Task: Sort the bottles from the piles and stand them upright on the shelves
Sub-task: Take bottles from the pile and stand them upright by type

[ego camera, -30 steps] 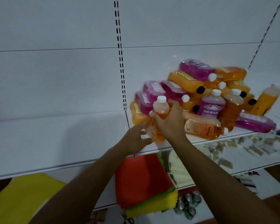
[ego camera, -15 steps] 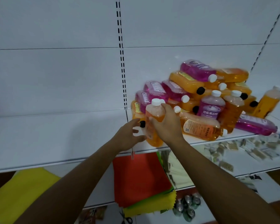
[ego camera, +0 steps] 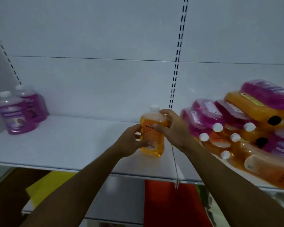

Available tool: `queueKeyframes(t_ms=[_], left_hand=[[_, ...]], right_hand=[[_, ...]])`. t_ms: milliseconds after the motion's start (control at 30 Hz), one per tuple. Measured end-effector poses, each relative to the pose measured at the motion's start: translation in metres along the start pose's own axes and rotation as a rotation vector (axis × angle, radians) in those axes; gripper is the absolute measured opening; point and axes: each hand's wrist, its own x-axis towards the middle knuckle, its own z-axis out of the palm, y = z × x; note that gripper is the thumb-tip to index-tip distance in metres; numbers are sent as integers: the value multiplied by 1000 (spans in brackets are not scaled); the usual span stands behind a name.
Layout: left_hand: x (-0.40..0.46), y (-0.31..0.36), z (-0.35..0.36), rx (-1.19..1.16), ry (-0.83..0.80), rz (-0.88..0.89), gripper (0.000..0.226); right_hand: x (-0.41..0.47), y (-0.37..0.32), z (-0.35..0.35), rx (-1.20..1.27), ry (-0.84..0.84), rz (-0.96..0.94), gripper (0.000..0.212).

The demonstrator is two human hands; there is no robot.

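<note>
An orange bottle [ego camera: 152, 133] with a white cap stands upright on the white shelf [ego camera: 72, 145], just left of the slotted upright. My left hand [ego camera: 131, 141] grips its lower left side and my right hand [ego camera: 172, 128] wraps its upper right side. A pile of purple and orange bottles [ego camera: 246, 122] lies on its side at the right of the shelf. Two purple bottles [ego camera: 18, 112] stand upright at the far left.
The slotted upright [ego camera: 177, 63] divides the back panel. Below the shelf lie yellow sheets [ego camera: 44, 190] and red sheets [ego camera: 167, 205]. Bare shelf stretches between the purple bottles and the orange bottle.
Both hands carried the orange bottle left, away from the pile, past the upright. The view swung left, bringing the two standing purple bottles into sight.
</note>
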Motion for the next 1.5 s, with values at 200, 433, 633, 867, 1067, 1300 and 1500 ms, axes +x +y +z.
queueKeyframes(t_ms=[200,433,633,867,1067,1300,1500], left_hand=[[30,-50,-62,52,226,-38,52],[54,-96,-101,32,318,-52,56],[73,-113,-107,-20,372,-89,56],[89,-118,-94,-29,382,-111,54],[91,-120,-83,19,412,-173,55],[60,-106,-63,162,558,-307,61],[25,-50,-2,204,470,-190,38]], right_hand=[[77,-4,56,-156,-68,-70,57],[128,1,106,-212,-53,-105,50],[150,4,126,-215,24,-116,47],[160,12,115,-320,89,-121,48],[151,17,107,-339,28,-92,60],[111,27,79,-318,52,-67,60],[40,22,27,-283,74,-81,47]])
